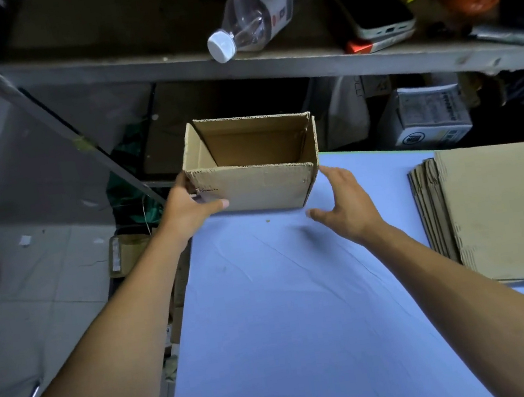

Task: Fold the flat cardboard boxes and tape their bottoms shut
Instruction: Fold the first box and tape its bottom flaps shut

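Layout relative to the open box. The box stands upright on the table at its far left corner, mouth upward. The left hand holds the box's left near corner; the right hand lies just right of it, apparently not touching. A stack of flat boxes lies well to the right on the same table. Behind and above the box runs a shelf, on which a bottle lies on its side.

a clear plastic bottle lies on the shelf edge; a phone rests further right.
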